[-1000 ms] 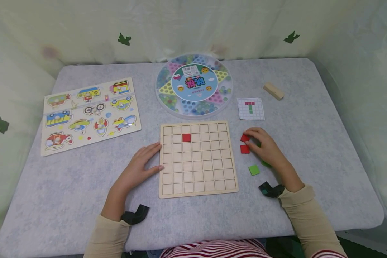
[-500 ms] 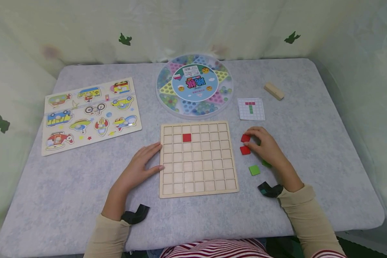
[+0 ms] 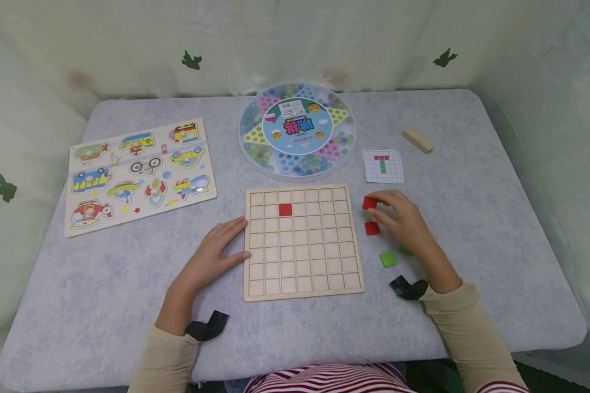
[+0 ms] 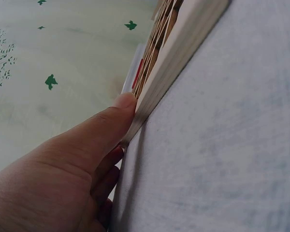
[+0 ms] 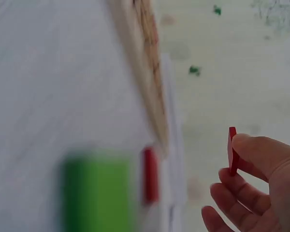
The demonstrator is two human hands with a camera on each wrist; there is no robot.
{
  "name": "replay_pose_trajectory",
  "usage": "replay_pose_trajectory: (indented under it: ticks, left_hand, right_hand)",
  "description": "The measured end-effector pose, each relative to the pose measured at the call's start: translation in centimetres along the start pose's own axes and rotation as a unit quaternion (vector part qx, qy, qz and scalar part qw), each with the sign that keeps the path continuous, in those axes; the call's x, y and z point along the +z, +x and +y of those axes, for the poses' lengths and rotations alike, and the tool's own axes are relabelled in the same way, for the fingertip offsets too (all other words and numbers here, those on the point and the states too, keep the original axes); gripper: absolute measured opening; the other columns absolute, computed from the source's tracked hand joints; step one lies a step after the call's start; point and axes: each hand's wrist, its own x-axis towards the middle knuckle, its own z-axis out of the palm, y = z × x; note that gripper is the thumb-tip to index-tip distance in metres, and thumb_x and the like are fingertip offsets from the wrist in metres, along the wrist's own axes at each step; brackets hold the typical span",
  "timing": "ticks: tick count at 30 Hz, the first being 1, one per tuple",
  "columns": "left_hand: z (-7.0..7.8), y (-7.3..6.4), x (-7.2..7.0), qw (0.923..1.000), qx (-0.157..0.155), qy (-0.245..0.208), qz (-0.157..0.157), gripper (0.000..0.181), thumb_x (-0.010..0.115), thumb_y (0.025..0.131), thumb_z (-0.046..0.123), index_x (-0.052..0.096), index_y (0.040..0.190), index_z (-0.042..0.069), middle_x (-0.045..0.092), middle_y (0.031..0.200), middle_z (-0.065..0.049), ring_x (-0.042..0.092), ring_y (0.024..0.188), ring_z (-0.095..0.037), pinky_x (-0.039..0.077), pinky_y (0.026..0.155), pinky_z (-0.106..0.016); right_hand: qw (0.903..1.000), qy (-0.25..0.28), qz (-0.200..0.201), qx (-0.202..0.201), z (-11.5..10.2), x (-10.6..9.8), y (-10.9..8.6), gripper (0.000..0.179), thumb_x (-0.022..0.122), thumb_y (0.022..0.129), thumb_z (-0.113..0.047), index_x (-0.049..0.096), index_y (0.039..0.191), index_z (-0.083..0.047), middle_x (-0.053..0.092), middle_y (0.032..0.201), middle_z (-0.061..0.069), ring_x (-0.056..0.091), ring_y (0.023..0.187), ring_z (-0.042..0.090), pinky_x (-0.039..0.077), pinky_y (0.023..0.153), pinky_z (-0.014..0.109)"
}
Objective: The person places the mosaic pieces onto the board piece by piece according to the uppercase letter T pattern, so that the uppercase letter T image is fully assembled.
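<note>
A wooden grid board (image 3: 302, 245) lies on the table, one red square tile (image 3: 285, 209) sitting in a cell of its second row. My left hand (image 3: 218, 248) rests against the board's left edge, thumb and fingertips touching it with the fingers fairly straight. To the right of the board, my right hand (image 3: 405, 221) pinches a red tile (image 5: 232, 151) between thumb and fingers, raised off the table in the right wrist view. Another red tile (image 3: 372, 228) lies just below that hand. A green tile (image 3: 388, 259) is nearer me, and a second green tile (image 3: 406, 250) is partly hidden by the wrist.
A pattern card (image 3: 383, 166) with a red and green T lies above the right hand. Behind the board is a round marble game box (image 3: 297, 131). A vehicle puzzle board (image 3: 140, 177) lies at left, a small wooden block (image 3: 417, 139) at back right.
My right hand has lifted one red tile and moved slightly left and away from me with it. The left hand stays at the board's edge.
</note>
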Motion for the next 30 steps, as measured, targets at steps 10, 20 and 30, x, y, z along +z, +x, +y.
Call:
replay_pose_trajectory:
  ticks: [10,20,30]
  left_hand:
    - [0.0,0.1,0.0,1.0000,0.007,0.000,0.002,0.070,0.067,0.081,0.034,0.037,0.138,0.008,0.033,0.141,-0.009,0.026,0.129,-0.028,0.016,0.105,-0.044]
    - [-0.1,0.2,0.0,0.9999,0.010,-0.002,0.003,0.069,0.067,0.081,0.034,0.037,0.137,0.008,0.033,0.141,-0.009,0.026,0.128,-0.028,0.020,0.103,-0.047]
    - [0.0,0.1,0.0,0.9999,0.011,-0.001,0.002,0.070,0.067,0.081,0.033,0.037,0.137,0.007,0.033,0.141,-0.009,0.026,0.128,-0.028,0.018,0.104,-0.046]
  right_hand:
    - [0.9822,0.086,0.034,-0.164,-6.2,2.7,3.8,0.033,0.068,0.078,0.000,0.061,0.110,0.001,0.057,0.106,0.010,0.051,0.097,0.021,0.045,0.081,0.033]
    - [0.9878,0.097,-0.040,-0.116,-4.9,8.5,5.6,0.032,0.065,0.082,-0.007,0.058,0.113,0.000,0.055,0.111,0.008,0.050,0.104,0.018,0.043,0.086,0.029]
    - [0.9924,0.047,-0.099,-0.056,-3.6,9.9,5.6,0.027,0.062,0.086,-0.017,0.061,0.111,-0.006,0.055,0.110,0.005,0.047,0.098,0.017,0.041,0.081,0.031]
